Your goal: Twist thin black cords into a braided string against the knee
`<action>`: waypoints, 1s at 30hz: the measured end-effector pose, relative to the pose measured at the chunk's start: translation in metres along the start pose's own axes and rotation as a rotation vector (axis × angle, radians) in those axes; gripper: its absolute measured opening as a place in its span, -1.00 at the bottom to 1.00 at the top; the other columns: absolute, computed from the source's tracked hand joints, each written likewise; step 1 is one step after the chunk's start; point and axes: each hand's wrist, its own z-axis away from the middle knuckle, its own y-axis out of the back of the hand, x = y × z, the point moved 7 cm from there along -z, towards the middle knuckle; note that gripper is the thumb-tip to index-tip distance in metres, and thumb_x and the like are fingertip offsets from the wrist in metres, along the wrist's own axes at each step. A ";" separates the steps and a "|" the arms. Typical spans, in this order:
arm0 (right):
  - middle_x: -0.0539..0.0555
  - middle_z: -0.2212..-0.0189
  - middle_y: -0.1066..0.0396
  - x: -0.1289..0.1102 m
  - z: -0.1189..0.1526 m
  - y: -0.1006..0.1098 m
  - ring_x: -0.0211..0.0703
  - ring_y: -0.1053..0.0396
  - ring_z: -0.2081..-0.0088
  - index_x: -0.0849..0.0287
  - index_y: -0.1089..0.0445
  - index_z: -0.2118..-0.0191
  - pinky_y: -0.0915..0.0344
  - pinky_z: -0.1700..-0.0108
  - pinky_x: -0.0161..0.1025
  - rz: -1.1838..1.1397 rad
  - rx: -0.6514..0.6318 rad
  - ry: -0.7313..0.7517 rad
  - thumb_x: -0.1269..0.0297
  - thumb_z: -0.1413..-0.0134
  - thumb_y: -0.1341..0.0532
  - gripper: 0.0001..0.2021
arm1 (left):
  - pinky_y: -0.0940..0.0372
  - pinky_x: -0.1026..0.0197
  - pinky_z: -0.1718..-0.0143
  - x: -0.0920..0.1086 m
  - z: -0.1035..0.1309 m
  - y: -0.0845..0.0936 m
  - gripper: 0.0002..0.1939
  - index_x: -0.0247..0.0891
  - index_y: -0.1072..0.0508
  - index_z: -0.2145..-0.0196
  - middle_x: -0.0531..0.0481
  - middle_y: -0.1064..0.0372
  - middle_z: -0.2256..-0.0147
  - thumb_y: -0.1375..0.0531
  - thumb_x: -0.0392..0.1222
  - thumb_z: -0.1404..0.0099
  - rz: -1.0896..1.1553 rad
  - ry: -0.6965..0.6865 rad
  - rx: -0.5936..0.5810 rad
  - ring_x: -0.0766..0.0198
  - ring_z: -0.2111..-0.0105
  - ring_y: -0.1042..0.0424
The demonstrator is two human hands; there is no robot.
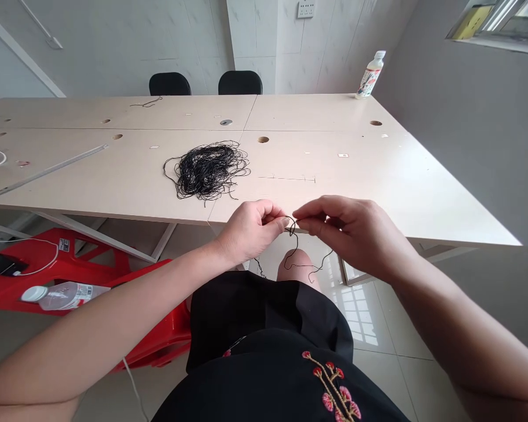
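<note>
A thin black cord (292,251) runs between my two hands, just in front of the table's near edge. My left hand (257,228) pinches it between thumb and forefinger. At the other side my right hand (347,228) has thumb and forefinger closed on the same cord, close to the left fingertips. Small loops show between the fingers, and loose ends dangle over my knee. Below the left hand hangs a knotted or braided length of cord (260,268). A tangled heap of black cord (209,170) lies on the table beyond my left hand.
The pale table (334,176) has several round cable holes. A bottle (369,76) stands at its far right corner. Two black chairs (240,82) are behind it. To my left, red stools (101,266) hold a lying bottle (66,296) and a phone (2,265) on a cable.
</note>
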 end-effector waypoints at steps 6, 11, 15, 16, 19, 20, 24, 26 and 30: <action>0.00 0.46 -0.46 0.003 -0.017 -0.006 -0.29 -0.35 0.44 0.17 -0.45 0.37 -0.25 0.40 -0.33 -0.028 -0.068 -0.015 0.35 -0.02 -0.15 -0.88 | -0.21 0.29 0.43 0.000 0.002 -0.004 -0.86 -0.33 -0.43 0.43 0.03 -0.37 0.51 -0.22 -0.19 -0.07 0.089 0.013 -0.009 0.38 0.48 -0.30; 0.00 0.51 -0.42 0.005 -0.019 -0.004 -0.29 -0.32 0.47 0.18 -0.44 0.35 -0.22 0.45 -0.34 -0.070 -0.046 -0.069 0.32 -0.01 -0.15 -0.87 | -0.24 0.26 0.40 -0.001 0.001 -0.004 -0.86 -0.33 -0.44 0.41 0.01 -0.40 0.49 -0.20 -0.19 -0.09 0.093 0.011 0.000 0.37 0.47 -0.32; -0.01 0.52 -0.41 0.005 -0.018 -0.002 -0.32 -0.30 0.49 0.19 -0.42 0.34 -0.21 0.46 -0.35 -0.113 -0.039 -0.081 0.33 -0.01 -0.15 -0.88 | -0.25 0.23 0.37 -0.003 0.000 0.000 -0.81 -0.33 -0.45 0.39 -0.02 -0.41 0.46 -0.19 -0.14 -0.11 0.072 -0.015 0.014 0.33 0.44 -0.34; -0.02 0.52 -0.40 0.005 -0.018 -0.003 -0.33 -0.30 0.50 0.19 -0.42 0.34 -0.21 0.46 -0.35 -0.122 -0.038 -0.079 0.33 -0.01 -0.16 -0.89 | -0.26 0.22 0.37 -0.003 0.000 0.001 -0.80 -0.33 -0.45 0.39 -0.03 -0.42 0.45 -0.18 -0.12 -0.11 0.066 -0.020 0.019 0.33 0.44 -0.35; -0.03 0.51 -0.40 0.006 -0.015 -0.006 -0.33 -0.30 0.49 0.19 -0.41 0.34 -0.23 0.45 -0.36 -0.151 -0.043 -0.068 0.31 -0.02 -0.17 -0.89 | -0.26 0.23 0.38 -0.003 0.001 0.007 -0.77 -0.33 -0.45 0.37 -0.05 -0.42 0.43 -0.17 -0.09 -0.13 0.044 -0.040 0.038 0.32 0.43 -0.35; -0.02 0.51 -0.40 0.006 -0.012 -0.007 -0.33 -0.30 0.49 0.18 -0.40 0.33 -0.24 0.45 -0.35 -0.162 -0.041 -0.069 0.29 -0.03 -0.17 -0.89 | -0.25 0.24 0.39 -0.001 0.001 0.010 -0.76 -0.33 -0.45 0.36 -0.05 -0.42 0.43 -0.17 -0.09 -0.13 0.032 -0.052 0.051 0.33 0.44 -0.35; 0.00 0.44 -0.42 0.000 0.002 -0.013 -0.29 -0.35 0.44 0.17 -0.38 0.30 -0.29 0.41 -0.33 -0.222 -0.075 -0.060 0.25 -0.05 -0.17 -0.87 | -0.23 0.27 0.42 0.007 0.002 0.023 -0.77 -0.33 -0.44 0.41 -0.02 -0.40 0.47 -0.17 -0.08 -0.13 -0.031 -0.100 0.125 0.36 0.48 -0.31; 0.02 0.38 -0.44 -0.005 0.008 -0.016 -0.26 -0.38 0.35 0.16 -0.38 0.33 -0.33 0.31 -0.30 -0.233 -0.120 -0.026 0.26 -0.05 -0.18 -0.89 | -0.23 0.28 0.43 0.013 0.004 0.027 -0.79 -0.33 -0.43 0.44 -0.01 -0.39 0.49 -0.16 -0.09 -0.13 -0.046 -0.117 0.140 0.37 0.49 -0.31; 0.07 0.33 -0.44 0.015 0.020 -0.025 -0.21 -0.39 0.25 0.17 -0.37 0.33 -0.33 0.19 -0.23 -0.230 -0.024 -0.032 0.25 -0.09 -0.15 -0.88 | -0.24 0.28 0.42 0.020 0.013 0.031 -0.81 -0.32 -0.41 0.43 0.00 -0.38 0.49 -0.15 -0.12 -0.14 -0.035 -0.145 0.135 0.37 0.48 -0.32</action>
